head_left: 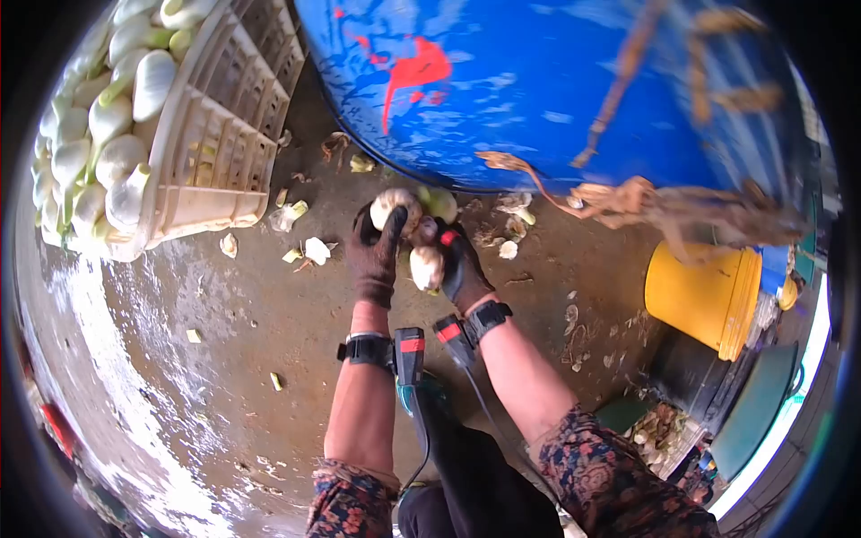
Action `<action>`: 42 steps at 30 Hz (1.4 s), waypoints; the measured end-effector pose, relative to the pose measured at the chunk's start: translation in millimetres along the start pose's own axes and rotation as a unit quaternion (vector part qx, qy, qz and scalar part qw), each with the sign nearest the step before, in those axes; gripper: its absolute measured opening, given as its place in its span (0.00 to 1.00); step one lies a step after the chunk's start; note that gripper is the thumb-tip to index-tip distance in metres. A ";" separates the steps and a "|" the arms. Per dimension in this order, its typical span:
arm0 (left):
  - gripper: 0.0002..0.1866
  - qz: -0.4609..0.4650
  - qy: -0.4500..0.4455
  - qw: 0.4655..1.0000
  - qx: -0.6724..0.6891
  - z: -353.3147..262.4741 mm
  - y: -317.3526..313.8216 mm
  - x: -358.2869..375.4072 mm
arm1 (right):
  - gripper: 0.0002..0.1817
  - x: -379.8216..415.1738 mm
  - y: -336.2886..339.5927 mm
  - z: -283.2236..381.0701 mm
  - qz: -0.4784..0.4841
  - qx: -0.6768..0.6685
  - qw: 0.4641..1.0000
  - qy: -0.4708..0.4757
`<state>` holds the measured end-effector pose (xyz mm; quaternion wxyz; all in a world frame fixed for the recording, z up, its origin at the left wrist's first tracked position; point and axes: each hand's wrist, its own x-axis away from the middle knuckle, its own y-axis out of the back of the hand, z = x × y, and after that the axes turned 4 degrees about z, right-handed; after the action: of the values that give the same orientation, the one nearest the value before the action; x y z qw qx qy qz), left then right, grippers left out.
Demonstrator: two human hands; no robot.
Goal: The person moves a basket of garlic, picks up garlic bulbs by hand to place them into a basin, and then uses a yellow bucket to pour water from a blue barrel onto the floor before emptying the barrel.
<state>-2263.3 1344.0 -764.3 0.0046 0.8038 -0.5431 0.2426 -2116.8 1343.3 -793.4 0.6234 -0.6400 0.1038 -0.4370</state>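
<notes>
In dark gloves, my two hands meet over the wet floor, just below the blue barrel (538, 99). My left hand (375, 255) is closed around a dirty white garlic bulb (393, 206), its thumb along the bulb's right side. Fingers of my right hand (462, 269) curl against another garlic bulb (426, 267) that hangs lower between the hands. Beside these, a paler greenish bulb (438, 204) shows at the top of the cluster. The gloves hide part of the bulbs, and any small tool is not visible.
A white plastic crate (215, 134) heaped with cleaned bulbs (109, 117) stands at left. Dry stalks (637, 202) lie by the barrel's right side. A yellow bucket (704, 296) and a green basin (755, 412) are at right. Trimmings (317, 251) litter the floor. Cables run from my wristbands.
</notes>
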 end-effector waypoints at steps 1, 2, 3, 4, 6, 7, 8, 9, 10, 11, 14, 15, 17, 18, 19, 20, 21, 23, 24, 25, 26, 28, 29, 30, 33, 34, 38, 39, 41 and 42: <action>0.25 -0.010 0.047 0.998 0.049 1.8 1.0 7.8 | 0.13 7.3 -12.6 -2.0 -0.161 0.068 0.985 -0.016; 0.25 -0.018 0.091 0.991 0.099 3.5 0.9 12.0 | 0.15 7.6 -24.9 -6.1 -0.230 0.158 0.960 0.003; 0.24 -0.036 0.133 0.978 0.159 3.3 2.3 18.0 | 0.16 5.1 -49.1 -13.2 -0.302 0.242 0.922 0.022; 0.23 -0.030 0.145 0.976 0.159 6.7 6.8 21.8 | 0.18 4.5 -49.8 -21.7 -0.264 0.268 0.918 0.122; 0.22 -0.017 0.153 0.976 0.154 9.6 8.2 26.7 | 0.19 19.2 -54.4 -21.2 -0.235 0.193 0.951 0.060; 0.21 0.004 0.159 0.976 0.146 6.4 7.3 33.0 | 0.19 28.8 -54.8 -20.3 -0.204 0.121 0.971 -0.016; 0.21 0.024 0.161 0.977 0.137 2.0 7.4 36.5 | 0.19 38.5 -31.6 -14.1 -0.036 0.023 0.986 -0.161; 0.21 0.052 0.159 0.975 0.148 -6.0 3.0 43.5 | 0.19 36.2 -40.8 -21.8 -0.030 0.019 0.987 -0.155; 0.21 0.066 0.143 0.983 0.096 -15.5 -0.9 49.3 | 0.20 34.3 -54.1 -33.6 -0.155 0.018 0.988 -0.020; 0.21 0.082 0.126 0.988 0.046 -23.8 -5.6 52.2 | 0.20 33.0 -65.6 -38.3 -0.277 0.016 0.954 0.116; 0.21 0.104 0.095 0.990 0.026 -50.4 -21.6 35.9 | 0.19 33.1 -72.0 -16.2 -0.292 0.110 0.947 0.073; 0.21 0.118 0.082 0.989 0.033 -53.9 -24.4 24.7 | 0.18 26.5 -74.4 -4.5 -0.271 0.172 0.947 0.034; 0.22 0.130 0.077 0.989 -0.006 -56.0 -26.4 -0.9 | 0.19 0.6 -56.3 6.4 -0.271 0.190 0.940 0.085; 0.21 0.163 0.058 0.985 -0.030 -58.2 -25.0 -9.3 | 0.20 -6.4 -57.1 16.1 -0.211 0.140 0.966 0.042; 0.21 0.198 0.037 0.978 -0.053 -57.5 -22.6 -17.1 | 0.21 -11.3 -65.3 27.2 -0.149 0.091 0.985 0.001; 0.21 0.197 0.057 0.978 -0.039 -52.2 -18.0 -23.6 | 0.22 -9.1 -73.3 30.6 -0.189 0.138 0.972 -0.004; 0.21 0.230 0.079 0.970 -0.020 -52.9 -15.1 -27.0 | 0.22 -12.0 -61.8 28.6 -0.125 0.105 0.987 0.008; 0.21 0.260 0.078 0.960 -0.066 -62.8 -12.3 -29.9 | 0.22 -12.2 -57.0 23.9 -0.168 0.177 0.969 0.045; 0.22 0.255 0.097 0.960 -0.060 -60.7 -10.5 -30.5 | 0.21 -13.1 -54.3 20.8 -0.163 0.169 0.970 0.055; 0.22 0.250 0.117 0.959 -0.056 -59.5 -10.1 -30.4 | 0.20 -15.6 -40.1 15.1 -0.158 0.161 0.972 0.065; 0.23 0.248 0.129 0.957 -0.076 -59.7 -9.1 -31.3 | 0.20 -19.6 -26.6 12.1 -0.160 0.147 0.975 0.038; 0.23 0.247 0.140 0.956 -0.078 -50.6 -3.2 -35.4 | 0.19 -7.4 -61.7 16.3 -0.184 0.111 0.976 0.031; 0.24 0.238 0.152 0.956 -0.079 -47.7 -3.7 -35.5 | 0.18 -0.8 -75.7 18.2 -0.207 0.075 0.975 0.015; 0.25 0.239 0.159 0.953 -0.092 -54.1 -7.3 -31.6 | 0.18 -0.9 -68.0 18.5 -0.129 0.114 0.985 0.016; 0.25 0.272 0.162 0.945 -0.082 -70.7 -20.5 -3.1 | 0.19 10.2 -59.0 10.3 -0.060 0.011 0.997 0.038; 0.25 0.256 0.181 0.947 -0.071 -68.4 -22.5 10.3 | 0.19 20.6 -59.6 9.4 -0.062 0.025 0.997 0.038; 0.22 0.282 0.118 0.950 -0.068 -55.1 -24.2 69.4 | 0.18 88.4 -81.8 -0.1 -0.041 -0.032 0.996 0.073; 0.22 0.296 0.134 0.943 -0.071 -53.2 -25.9 86.3 | 0.18 106.2 -85.9 -7.0 -0.054 -0.043 0.994 0.086; 0.22 0.305 0.114 0.934 -0.149 -60.2 -44.5 129.8 | 0.18 155.0 -94.0 -14.1 -0.028 -0.086 0.988 0.127; 0.20 0.298 0.136 0.933 -0.148 -60.6 -51.4 149.8 | 0.17 195.0 -97.7 -16.5 -0.012 -0.115 0.987 0.116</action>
<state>-2197.9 1251.0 -638.5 0.1248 0.5547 -0.7814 0.2571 -2052.0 1219.2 -625.3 0.5242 -0.6538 0.2170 -0.5006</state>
